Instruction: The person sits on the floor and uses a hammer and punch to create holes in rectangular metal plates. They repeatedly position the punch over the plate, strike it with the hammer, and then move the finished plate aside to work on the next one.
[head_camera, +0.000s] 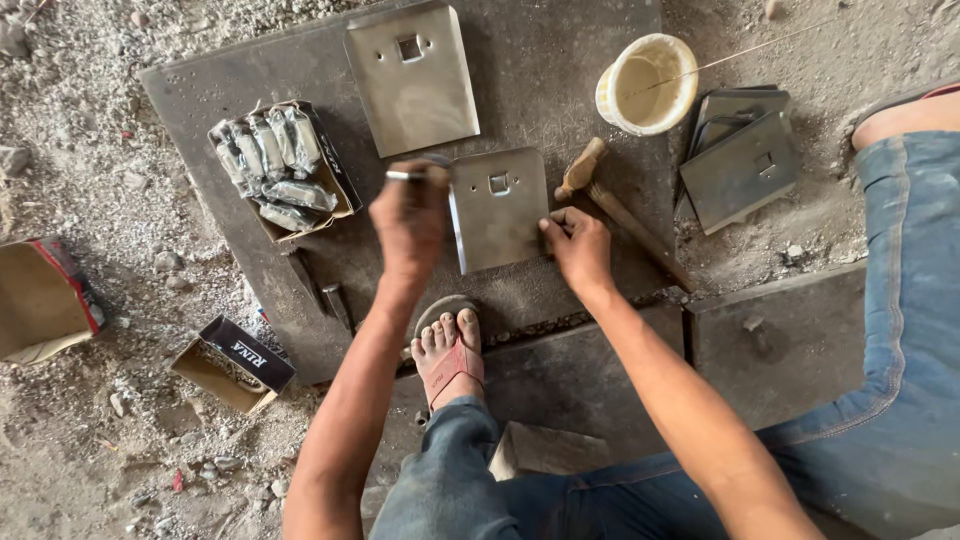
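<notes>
My left hand (410, 215) is closed around a thin metal rod or pen-like tool (405, 176), held at the left edge of a small metal plate (500, 210) with a square hole. My right hand (578, 245) presses its fingers on the plate's lower right corner. The plate lies on a dark steel slab (560, 60). A second, larger plate (412, 80) of the same shape lies just behind it.
A hammer (610, 200) lies right of the plate. A cream plastic cup (647, 85) stands behind it. A stack of dark plates (740, 155) sits at the right. A box of wrapped packets (280, 165) is at the left. My sandalled foot (448, 350) rests on the slab's edge.
</notes>
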